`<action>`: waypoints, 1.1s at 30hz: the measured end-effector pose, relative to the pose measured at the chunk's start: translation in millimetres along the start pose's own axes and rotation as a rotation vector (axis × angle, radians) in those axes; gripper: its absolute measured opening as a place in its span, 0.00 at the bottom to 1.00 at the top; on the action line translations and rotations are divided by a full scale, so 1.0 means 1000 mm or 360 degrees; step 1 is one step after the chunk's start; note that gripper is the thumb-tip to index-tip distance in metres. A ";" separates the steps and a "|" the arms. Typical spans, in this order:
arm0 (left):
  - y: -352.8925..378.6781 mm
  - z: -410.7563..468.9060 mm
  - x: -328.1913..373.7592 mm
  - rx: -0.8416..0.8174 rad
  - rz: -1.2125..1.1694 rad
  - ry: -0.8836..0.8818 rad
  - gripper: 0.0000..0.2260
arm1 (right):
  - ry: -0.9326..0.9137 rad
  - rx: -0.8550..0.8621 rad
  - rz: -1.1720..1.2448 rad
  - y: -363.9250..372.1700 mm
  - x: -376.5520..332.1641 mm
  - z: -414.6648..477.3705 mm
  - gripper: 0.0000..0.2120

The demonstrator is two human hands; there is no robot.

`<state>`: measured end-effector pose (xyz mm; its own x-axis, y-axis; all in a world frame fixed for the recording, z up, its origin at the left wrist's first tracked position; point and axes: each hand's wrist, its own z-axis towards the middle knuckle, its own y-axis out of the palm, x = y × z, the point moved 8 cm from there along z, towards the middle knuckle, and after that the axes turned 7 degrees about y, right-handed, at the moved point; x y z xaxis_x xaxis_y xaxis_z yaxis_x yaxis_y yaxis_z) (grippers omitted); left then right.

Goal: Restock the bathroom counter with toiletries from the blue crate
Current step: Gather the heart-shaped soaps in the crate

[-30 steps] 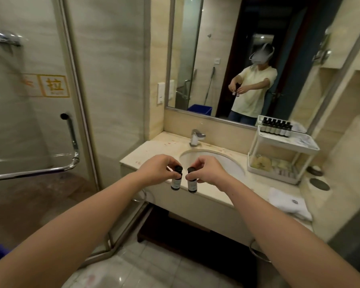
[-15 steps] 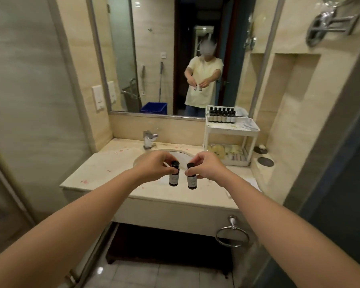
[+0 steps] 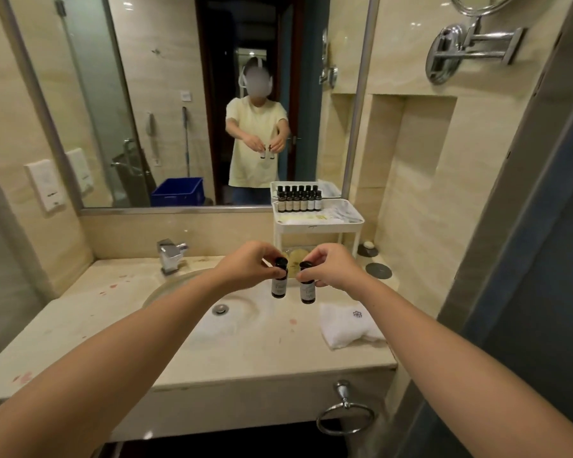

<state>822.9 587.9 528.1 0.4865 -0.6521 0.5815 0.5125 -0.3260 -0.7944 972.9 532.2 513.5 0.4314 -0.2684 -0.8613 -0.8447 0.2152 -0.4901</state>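
I see the left bottle (image 3: 279, 281) and the right bottle (image 3: 307, 287) both dark, with black caps and pale labels. The counter (image 3: 80, 325) is cream marble, blotched with red toward its left edge. Near its right edge the folded towel (image 3: 344, 327) is white with a small dark emblem. The rack (image 3: 318, 226) at the back right corner is white, its row of bottles (image 3: 299, 201) dark with pale labels. The reflected crate (image 3: 176, 192) is blue.
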 end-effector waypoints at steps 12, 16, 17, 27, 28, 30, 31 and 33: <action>-0.014 0.147 -0.040 -0.0120 -0.0047 0.0292 0.10 | 0.0128 0.0285 0.0019 -0.037 -0.013 0.117 0.14; -0.018 0.182 -0.051 -0.0109 -0.0046 0.0331 0.10 | 0.0135 0.0361 0.0025 -0.048 -0.015 0.148 0.15; -0.018 0.189 -0.053 -0.0112 -0.0040 0.0336 0.10 | 0.0138 0.0372 0.0014 -0.051 -0.016 0.155 0.15; -0.023 0.293 -0.080 -0.0025 0.0058 0.0333 0.10 | 0.0137 0.0369 0.0039 -0.083 -0.022 0.251 0.12; -0.022 0.306 -0.082 -0.0014 0.0058 0.0331 0.11 | 0.0140 0.0367 0.0040 -0.088 -0.021 0.263 0.12; -0.020 0.330 -0.085 -0.0003 0.0070 0.0334 0.13 | 0.0151 0.0372 0.0038 -0.098 -0.019 0.289 0.13; -0.019 0.342 -0.086 0.0001 0.0080 0.0336 0.13 | 0.0153 0.0377 0.0028 -0.103 -0.017 0.302 0.13; -0.015 0.365 -0.087 0.0018 0.0107 0.0337 0.15 | 0.0156 0.0390 0.0014 -0.114 -0.014 0.327 0.13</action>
<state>1030.9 899.9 553.5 0.3613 -0.8016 0.4764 0.4921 -0.2700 -0.8276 1166.6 818.6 537.2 0.3817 -0.3526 -0.8544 -0.7409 0.4360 -0.5109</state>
